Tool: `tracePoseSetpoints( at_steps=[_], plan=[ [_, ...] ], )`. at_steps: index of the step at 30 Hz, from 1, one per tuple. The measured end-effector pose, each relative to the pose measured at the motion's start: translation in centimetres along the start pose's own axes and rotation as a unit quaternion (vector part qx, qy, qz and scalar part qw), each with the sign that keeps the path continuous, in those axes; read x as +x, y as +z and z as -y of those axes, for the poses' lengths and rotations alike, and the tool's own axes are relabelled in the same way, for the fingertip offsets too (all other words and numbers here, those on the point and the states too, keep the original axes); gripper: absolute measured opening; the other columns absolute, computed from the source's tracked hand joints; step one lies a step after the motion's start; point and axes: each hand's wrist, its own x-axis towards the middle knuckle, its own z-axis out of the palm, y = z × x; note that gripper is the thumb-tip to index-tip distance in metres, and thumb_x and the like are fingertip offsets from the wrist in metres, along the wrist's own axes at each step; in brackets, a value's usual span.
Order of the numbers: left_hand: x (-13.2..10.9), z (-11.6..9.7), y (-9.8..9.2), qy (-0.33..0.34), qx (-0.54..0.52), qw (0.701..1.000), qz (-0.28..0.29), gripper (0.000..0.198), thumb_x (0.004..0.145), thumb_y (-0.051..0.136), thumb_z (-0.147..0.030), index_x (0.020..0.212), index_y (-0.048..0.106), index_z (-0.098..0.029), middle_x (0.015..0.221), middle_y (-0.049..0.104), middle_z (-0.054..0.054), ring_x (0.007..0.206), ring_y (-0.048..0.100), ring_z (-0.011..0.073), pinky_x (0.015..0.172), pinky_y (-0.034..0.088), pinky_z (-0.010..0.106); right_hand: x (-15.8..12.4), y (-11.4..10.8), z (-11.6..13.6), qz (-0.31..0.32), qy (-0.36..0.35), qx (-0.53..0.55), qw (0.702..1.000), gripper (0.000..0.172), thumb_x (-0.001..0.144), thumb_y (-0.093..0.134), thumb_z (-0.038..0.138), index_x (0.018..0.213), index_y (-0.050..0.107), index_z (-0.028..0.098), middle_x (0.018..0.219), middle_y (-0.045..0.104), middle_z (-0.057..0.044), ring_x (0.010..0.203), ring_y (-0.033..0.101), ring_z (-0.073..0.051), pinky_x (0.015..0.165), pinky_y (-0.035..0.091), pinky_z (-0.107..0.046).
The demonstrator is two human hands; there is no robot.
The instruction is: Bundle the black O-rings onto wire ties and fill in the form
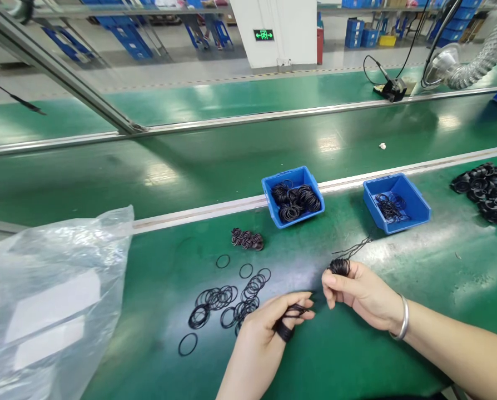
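Observation:
My left hand (pixel 265 336) has a band of black rubber O-rings (pixel 284 331) looped around its fingers. My right hand (pixel 361 294) pinches a bunch of thin black rings (pixel 340 267) between thumb and fingers, with loose strands trailing toward the far bin. Loose black O-rings (pixel 219 300) lie on the green bench to the left of my hands, nearest my left hand. A twisted bundle of rings (pixel 247 239) sits beyond them. Two blue bins (pixel 292 195) (pixel 394 203) hold black rings, and a heap of black rings (pixel 488 191) lies at right.
A crumpled clear plastic bag (pixel 44 300) covers the near left of the bench. A metal rail (pixel 232 204) runs behind the bins, with a green conveyor belt (pixel 190 178) beyond it. Farther back stand a soldering iron stand (pixel 392 89) and a ribbed extraction hose (pixel 482 53).

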Motion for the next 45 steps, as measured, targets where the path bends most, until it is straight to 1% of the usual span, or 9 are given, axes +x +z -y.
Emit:
tracePoseSetpoints(
  at_steps=[4, 10, 15, 22, 29, 33, 39, 42, 45],
  plan=[
    [-0.2, 0.1, 0.2, 0.07, 0.052, 0.996, -0.026, 0.03, 0.092, 0.053, -0.017, 0.111, 0.073, -0.029, 0.091, 0.077, 0.001, 0.077, 0.074, 0.0136, 0.076, 0.06, 0.022, -0.1, 0.2, -0.7, -0.006, -0.032, -0.097, 0.995, 0.029, 0.074, 0.082, 0.042, 0.073, 0.071, 0.014, 0.062, 0.056, 0.003, 0.057, 0.048, -0.008, 0.059, 0.042, -0.022],
    [0.0, -0.2, 0.6, 0.116, 0.11, 0.985, -0.064, 0.033, 0.089, 0.058, -0.014, 0.112, 0.074, -0.031, 0.088, 0.078, -0.001, 0.077, 0.073, 0.0132, 0.072, 0.058, 0.019, -0.3, 0.5, -1.6, -0.002, -0.078, -0.203, 0.976, 0.027, 0.071, 0.084, 0.041, 0.08, 0.078, 0.016, 0.078, 0.059, -0.001, 0.069, 0.06, -0.014, 0.065, 0.049, -0.026],
    [0.1, -0.3, 0.6, 0.092, 0.082, 0.991, -0.045, 0.031, 0.091, 0.056, -0.016, 0.112, 0.073, -0.031, 0.087, 0.078, -0.001, 0.069, 0.073, 0.0114, 0.068, 0.059, 0.018, -0.3, 0.5, -1.8, -0.013, -0.093, -0.241, 0.966, 0.026, 0.075, 0.081, 0.041, 0.078, 0.077, 0.016, 0.078, 0.059, -0.002, 0.068, 0.061, -0.015, 0.068, 0.052, -0.03],
    [0.2, -0.3, 0.8, 0.098, 0.102, 0.988, -0.06, 0.03, 0.087, 0.062, -0.017, 0.108, 0.075, -0.032, 0.09, 0.079, -0.002, 0.078, 0.074, 0.0135, 0.073, 0.059, 0.019, -0.1, 0.5, -1.7, 0.004, -0.048, -0.16, 0.986, 0.029, 0.066, 0.087, 0.039, 0.075, 0.074, 0.015, 0.076, 0.059, 0.001, 0.066, 0.06, -0.011, 0.064, 0.05, -0.025],
    [-0.1, -0.4, 0.7, 0.043, -0.027, 0.999, 0.001, 0.033, 0.091, 0.057, -0.019, 0.117, 0.072, -0.034, 0.09, 0.077, 0.0, 0.072, 0.075, 0.0141, 0.071, 0.062, 0.023, -0.1, 0.4, -1.1, 0.023, -0.011, -0.086, 0.996, 0.031, 0.071, 0.085, 0.038, 0.073, 0.068, 0.013, 0.068, 0.061, 0.001, 0.057, 0.051, -0.007, 0.054, 0.041, -0.02],
    [-0.2, 0.2, 0.5, 0.002, -0.063, 0.998, -0.016, 0.029, 0.093, 0.053, -0.024, 0.112, 0.074, -0.027, 0.09, 0.076, 0.003, 0.072, 0.076, 0.0169, 0.068, 0.064, 0.028, 0.0, 0.1, -0.4, 0.014, 0.034, 0.027, 0.999, 0.028, 0.075, 0.083, 0.036, 0.076, 0.067, 0.013, 0.066, 0.057, 0.003, 0.055, 0.052, -0.007, 0.054, 0.045, -0.02],
    [0.0, 0.4, 0.1, -0.076, -0.022, 0.997, -0.011, 0.023, 0.093, 0.054, -0.032, 0.107, 0.069, -0.021, 0.086, 0.077, 0.004, 0.075, 0.076, 0.019, 0.073, 0.063, 0.031, 0.0, -0.3, 0.4, 0.022, 0.037, 0.082, 0.996, 0.028, 0.081, 0.077, 0.037, 0.092, 0.072, 0.012, 0.101, 0.069, -0.009, 0.083, 0.068, -0.015, 0.071, 0.057, -0.025],
    [0.0, 0.0, 0.3, -0.077, -0.028, 0.997, 0.014, 0.022, 0.096, 0.051, -0.034, 0.104, 0.067, -0.021, 0.091, 0.077, 0.004, 0.084, 0.076, 0.0194, 0.082, 0.061, 0.032, -0.1, -0.4, 0.4, 0.026, 0.038, 0.061, 0.997, 0.026, 0.081, 0.078, 0.034, 0.09, 0.073, 0.01, 0.088, 0.071, -0.008, 0.076, 0.068, -0.012, 0.077, 0.056, -0.024],
    [-0.1, -0.3, 0.3, -0.045, -0.02, 0.999, 0.011, 0.024, 0.097, 0.05, -0.034, 0.104, 0.069, -0.023, 0.095, 0.076, 0.004, 0.087, 0.075, 0.0184, 0.082, 0.061, 0.03, -0.1, -0.3, 0.5, 0.022, 0.032, 0.038, 0.999, 0.026, 0.08, 0.079, 0.036, 0.077, 0.069, 0.012, 0.074, 0.068, -0.003, 0.064, 0.063, -0.01, 0.07, 0.053, -0.024]
  ],
)
